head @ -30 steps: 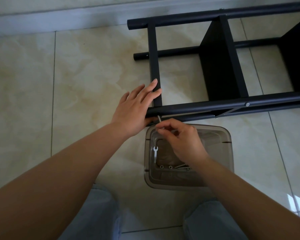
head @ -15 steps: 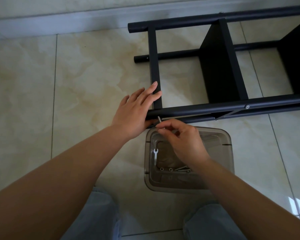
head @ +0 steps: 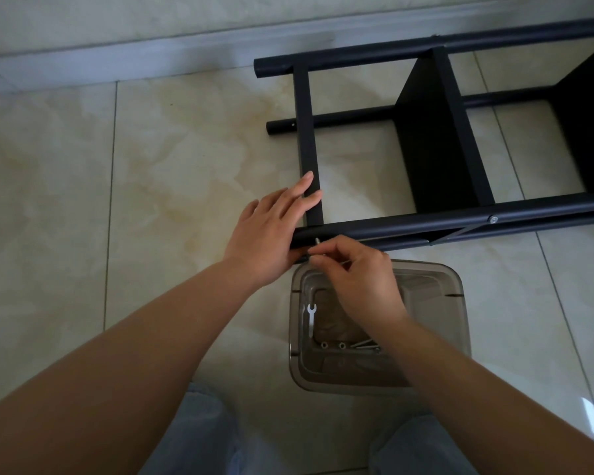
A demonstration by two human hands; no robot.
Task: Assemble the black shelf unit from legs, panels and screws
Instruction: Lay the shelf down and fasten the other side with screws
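Note:
The black shelf unit (head: pixel 436 138) lies on its side on the tiled floor, its legs running left to right. My left hand (head: pixel 271 231) rests with straight fingers on the left end of the near leg (head: pixel 408 222) and on the thin end panel (head: pixel 307 132). My right hand (head: pixel 360 279) pinches a small silver screw (head: pixel 317 242) at the near leg's left end, just right of my left hand. Another screw head (head: pixel 493 219) sits in the same leg further right.
A clear plastic tub (head: pixel 450 303) stands on the floor just below the near leg, holding a small flat wrench (head: pixel 311 317), nuts and several screws (head: pixel 364 345). A skirting board (head: pixel 151 60) runs along the far wall. My knees show at the bottom.
My hands have stayed at the near leg's left end. My right fingers have shifted slightly around the screw, and the view has tilted a little.

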